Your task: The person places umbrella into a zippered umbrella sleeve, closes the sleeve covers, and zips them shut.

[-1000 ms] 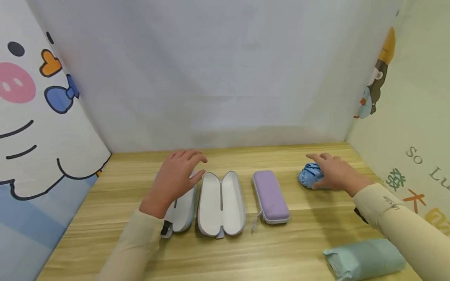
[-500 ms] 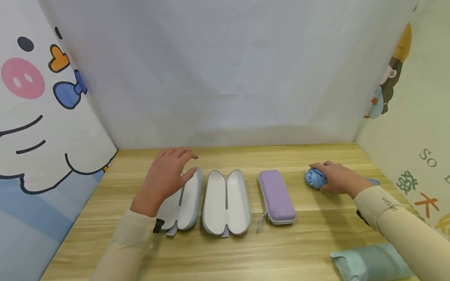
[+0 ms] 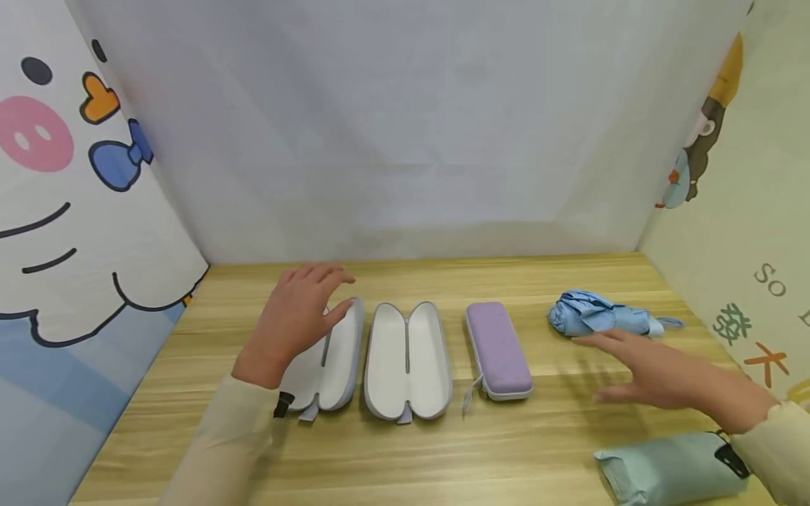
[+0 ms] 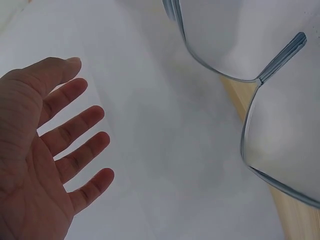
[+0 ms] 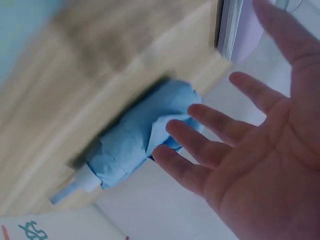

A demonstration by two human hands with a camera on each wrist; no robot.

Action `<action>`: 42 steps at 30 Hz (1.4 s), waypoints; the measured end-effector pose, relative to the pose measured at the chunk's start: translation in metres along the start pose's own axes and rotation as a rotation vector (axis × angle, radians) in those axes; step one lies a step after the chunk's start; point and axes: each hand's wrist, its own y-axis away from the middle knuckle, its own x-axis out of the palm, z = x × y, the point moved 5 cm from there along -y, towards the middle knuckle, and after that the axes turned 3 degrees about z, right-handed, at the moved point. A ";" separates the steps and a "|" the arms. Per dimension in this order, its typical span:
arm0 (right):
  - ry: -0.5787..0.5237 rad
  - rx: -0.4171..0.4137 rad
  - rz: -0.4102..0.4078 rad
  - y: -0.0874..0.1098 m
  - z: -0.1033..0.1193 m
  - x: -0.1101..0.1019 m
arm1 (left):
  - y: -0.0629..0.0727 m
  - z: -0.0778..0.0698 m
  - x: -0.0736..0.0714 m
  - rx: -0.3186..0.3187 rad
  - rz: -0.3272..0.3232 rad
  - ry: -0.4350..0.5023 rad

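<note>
A folded blue umbrella (image 3: 588, 313) with a wrist strap lies on the wooden table at the back right. My right hand (image 3: 664, 372) is just in front of it, fingers spread and holding nothing; in the right wrist view the umbrella (image 5: 142, 135) shows beyond the fingertips. At the left, my left hand (image 3: 287, 320) hovers over an opened white-lined case (image 3: 342, 372), partly covering it from the head camera. Its fingers (image 4: 80, 125) are loosely bent around nothing. A second opened case (image 3: 382, 358) stands beside the first, both with white insides and a grey seam.
Right of the opened cases lies a closed purple zip case (image 3: 498, 348) with a pull cord. A pale green wrapped packet (image 3: 664, 467) lies at the front right, below the right wrist. Plain white cloth (image 3: 411, 140) rises behind the table, with printed cloths on both sides.
My right hand gripped the blue umbrella half a second ago; it has let go and drawn back toward the front right. The umbrella now shows at full length. The left hand has barely moved.
</note>
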 end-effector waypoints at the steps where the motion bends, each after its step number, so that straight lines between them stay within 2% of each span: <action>1: -0.033 -0.018 0.020 0.007 0.004 0.004 | 0.000 0.000 0.000 -0.001 0.005 -0.001; 7: -0.165 -0.075 0.136 0.043 0.019 0.031 | -0.002 -0.002 0.002 -0.009 0.039 0.018; 11: -0.115 -0.147 0.089 0.058 0.023 0.047 | -0.004 -0.003 0.003 -0.008 0.063 0.020; 14: -0.067 -0.138 0.065 0.067 0.020 0.058 | -0.004 -0.002 0.003 -0.018 0.093 0.013; 20: -0.065 -0.015 0.135 0.075 0.002 0.072 | -0.005 -0.002 0.004 -0.041 0.132 0.014; 25: -0.109 0.076 0.206 0.066 -0.010 0.072 | -0.005 -0.002 0.007 -0.053 0.150 0.010; 28: -0.100 0.134 0.189 0.058 -0.012 0.067 | -0.004 -0.004 0.010 -0.056 0.164 0.010; 32: -0.057 0.113 0.099 0.049 -0.005 0.050 | -0.004 -0.006 0.015 -0.054 0.186 0.017; 36: -0.006 0.063 -0.045 0.027 0.014 0.016 | -0.003 -0.008 0.018 -0.058 0.190 0.029; 39: -0.049 0.048 -0.133 0.002 0.033 -0.011 | -0.002 -0.012 0.022 -0.056 0.208 0.042; 42: -0.170 0.052 -0.164 -0.026 0.051 -0.029 | 0.000 -0.019 0.025 -0.037 0.229 0.052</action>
